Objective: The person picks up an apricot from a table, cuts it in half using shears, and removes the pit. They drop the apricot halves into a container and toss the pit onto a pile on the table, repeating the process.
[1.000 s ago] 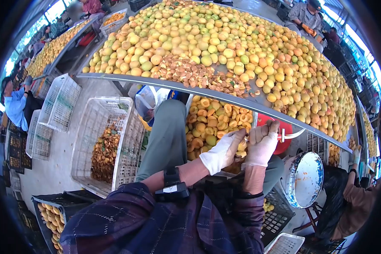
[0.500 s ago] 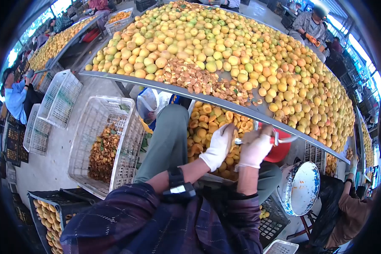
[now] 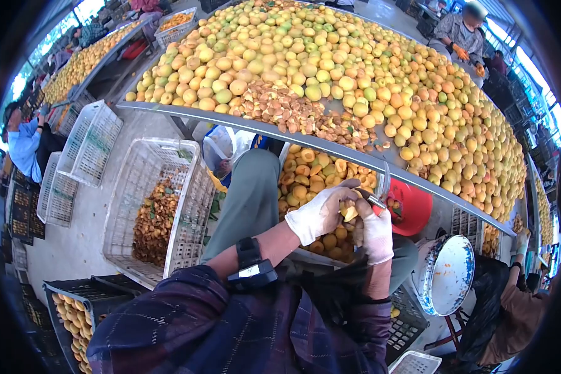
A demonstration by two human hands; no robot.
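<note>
My left hand (image 3: 321,215), in a white glove with bare fingertips, is closed on a cut apricot (image 3: 350,214) with pale yellow flesh showing. Against it, my right hand (image 3: 377,232), gloved the same way, grips a hand tool (image 3: 375,201) with a curved metal part; its working end is hidden by the fingers. Below both hands, between my knees, sits a crate of split apricots (image 3: 305,177). Just beyond is the metal-edged table (image 3: 255,129), heaped with whole apricots (image 3: 280,56) and a pile of brown pits (image 3: 283,112) near its edge.
A red bucket (image 3: 414,212) hangs or stands under the table edge at right, beside a white paint-chipped drum (image 3: 449,274). At left, a white crate (image 3: 196,215) holds brown pits. Black crates (image 3: 93,290) stand lower left. Other people work around, one at far right (image 3: 511,318).
Both hands have come together, and a cut apricot now shows between them. The tool has turned, its curved part now pointing up and away. My right hand has lowered slightly.
</note>
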